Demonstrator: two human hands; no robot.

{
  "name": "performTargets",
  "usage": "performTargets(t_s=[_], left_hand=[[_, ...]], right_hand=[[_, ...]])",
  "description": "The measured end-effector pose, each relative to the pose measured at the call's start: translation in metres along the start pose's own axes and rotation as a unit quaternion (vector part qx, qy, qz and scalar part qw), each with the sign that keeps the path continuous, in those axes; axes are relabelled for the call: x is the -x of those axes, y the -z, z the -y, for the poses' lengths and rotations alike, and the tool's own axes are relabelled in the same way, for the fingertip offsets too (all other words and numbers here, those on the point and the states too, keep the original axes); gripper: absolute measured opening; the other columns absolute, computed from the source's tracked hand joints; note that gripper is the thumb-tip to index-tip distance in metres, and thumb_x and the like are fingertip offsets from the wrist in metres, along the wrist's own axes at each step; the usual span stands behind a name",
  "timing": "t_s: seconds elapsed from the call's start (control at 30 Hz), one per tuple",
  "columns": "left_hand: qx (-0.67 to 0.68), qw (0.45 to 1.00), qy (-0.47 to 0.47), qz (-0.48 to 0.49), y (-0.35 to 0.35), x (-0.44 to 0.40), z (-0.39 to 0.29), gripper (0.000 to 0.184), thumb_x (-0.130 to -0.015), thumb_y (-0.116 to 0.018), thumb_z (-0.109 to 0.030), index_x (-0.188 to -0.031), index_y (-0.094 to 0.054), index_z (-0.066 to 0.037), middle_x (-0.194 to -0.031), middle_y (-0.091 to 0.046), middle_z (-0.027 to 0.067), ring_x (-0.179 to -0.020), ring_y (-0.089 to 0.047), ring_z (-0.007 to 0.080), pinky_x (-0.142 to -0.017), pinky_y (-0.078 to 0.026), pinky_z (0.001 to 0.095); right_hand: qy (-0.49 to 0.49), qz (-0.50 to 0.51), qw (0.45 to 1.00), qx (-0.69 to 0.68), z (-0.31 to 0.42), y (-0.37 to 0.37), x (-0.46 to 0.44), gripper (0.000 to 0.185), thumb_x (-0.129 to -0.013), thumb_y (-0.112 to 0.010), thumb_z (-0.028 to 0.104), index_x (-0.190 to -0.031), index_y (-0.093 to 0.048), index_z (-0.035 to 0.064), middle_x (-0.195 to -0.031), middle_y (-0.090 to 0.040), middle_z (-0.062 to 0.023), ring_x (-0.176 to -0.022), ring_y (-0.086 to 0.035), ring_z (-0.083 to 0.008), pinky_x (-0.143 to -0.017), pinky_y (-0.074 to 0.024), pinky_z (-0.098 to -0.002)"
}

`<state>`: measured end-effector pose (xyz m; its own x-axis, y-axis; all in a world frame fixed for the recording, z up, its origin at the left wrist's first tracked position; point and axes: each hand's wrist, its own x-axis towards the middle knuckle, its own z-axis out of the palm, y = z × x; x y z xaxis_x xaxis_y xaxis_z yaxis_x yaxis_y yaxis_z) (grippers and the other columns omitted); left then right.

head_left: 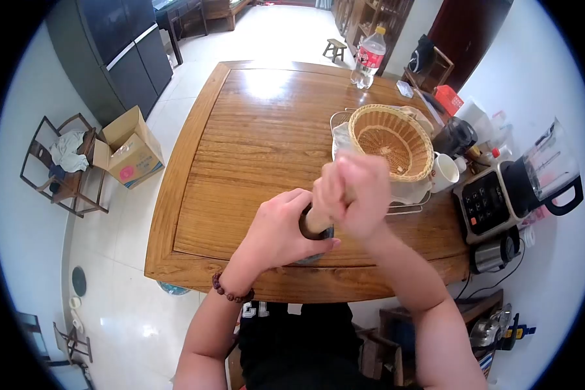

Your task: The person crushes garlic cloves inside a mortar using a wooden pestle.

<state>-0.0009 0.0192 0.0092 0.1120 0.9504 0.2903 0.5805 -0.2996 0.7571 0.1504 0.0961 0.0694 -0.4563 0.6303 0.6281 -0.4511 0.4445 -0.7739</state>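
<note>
Near the front edge of the wooden table point(253, 162), my left hand point(274, 227) curls round the rim of a small dark mortar point(313, 258), thumb at the near side. A bead bracelet point(231, 289) circles that wrist. My right hand point(356, 195) is a fist closed on a light wooden pestle point(316, 220), whose lower end goes into the mortar. What lies inside the mortar is hidden by my hands and the pestle. Just beyond my right hand stands a round wicker basket point(365, 123).
To the right are a white mug point(444, 172), a blender point(500, 195) and a steel kettle point(491, 253). A plastic bottle point(369, 58) stands at the far edge. On the floor at left are a cardboard box point(133, 153) and a chair point(78, 185).
</note>
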Motion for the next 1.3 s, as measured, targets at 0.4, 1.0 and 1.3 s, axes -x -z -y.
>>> performTargets(t_s=[0.4,1.0,1.3], left_hand=[[0.01,1.0,-0.018,-0.009,0.0,0.0,-0.001,0.063,-0.071,-0.096,-0.041,-0.117,-0.071,-0.005,-0.107,-0.074,0.0157,-0.103,-0.072,0.0358,-0.092,-0.058,0.0457],[0.004,1.0,-0.025,-0.013,-0.003,0.006,0.001,0.057,-0.075,-0.095,-0.04,-0.115,-0.071,-0.007,-0.106,-0.073,0.0131,-0.1,-0.071,0.0353,-0.088,-0.058,0.0454],[-0.008,1.0,-0.023,-0.006,0.001,0.008,-0.003,0.059,-0.075,-0.094,-0.039,-0.117,-0.071,-0.005,-0.104,-0.074,0.0143,-0.101,-0.071,0.0367,-0.09,-0.058,0.0472]], right_hand=[[0.011,0.018,0.994,0.111,-0.005,-0.003,0.002,0.046,-0.105,-0.046,0.012,-0.06,-0.046,0.0051,-0.053,-0.048,-0.0017,-0.046,-0.041,-0.0075,-0.045,-0.0333,-0.0267],[-0.158,0.001,0.98,-0.118,0.017,-0.012,-0.006,0.044,-0.106,-0.047,0.015,-0.064,-0.049,0.0035,-0.053,-0.049,-0.0039,-0.043,-0.041,-0.0088,-0.044,-0.0331,-0.0274],[-0.139,0.047,0.985,-0.087,0.004,-0.005,0.004,0.043,-0.109,-0.044,0.02,-0.069,-0.05,0.0039,-0.052,-0.046,-0.0061,-0.042,-0.047,-0.0181,-0.045,-0.0421,-0.031]])
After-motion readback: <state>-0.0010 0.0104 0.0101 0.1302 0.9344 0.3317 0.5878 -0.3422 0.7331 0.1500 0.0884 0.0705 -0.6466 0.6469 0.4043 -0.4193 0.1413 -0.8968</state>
